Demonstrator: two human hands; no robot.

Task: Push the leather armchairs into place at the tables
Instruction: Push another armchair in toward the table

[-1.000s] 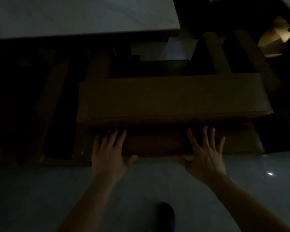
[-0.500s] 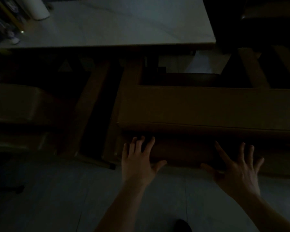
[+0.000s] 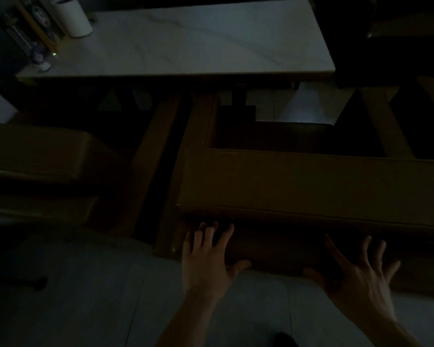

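Note:
The room is very dark. A brown leather armchair [image 3: 311,181] stands with its backrest toward me, its seat facing a white marble table [image 3: 198,43]. My left hand [image 3: 206,256] lies flat on the lower back of the chair near its left corner, fingers spread. My right hand [image 3: 358,274] is spread at the same height further right; whether it touches the leather is unclear. A second brown leather armchair [image 3: 35,156] stands at the left, beside the same table.
A white cylinder [image 3: 72,17] and several small items [image 3: 35,41] stand on the table's far left end. More wooden chair frames [image 3: 386,121] show at the right. Pale tiled floor [image 3: 98,296] lies under me, with my dark shoe [image 3: 286,340] at the bottom edge.
My view has swung left and up, bringing the table top and the left armchair into sight. Both hands stay at the chair's lower back; the right hand has lifted slightly with fingers spread.

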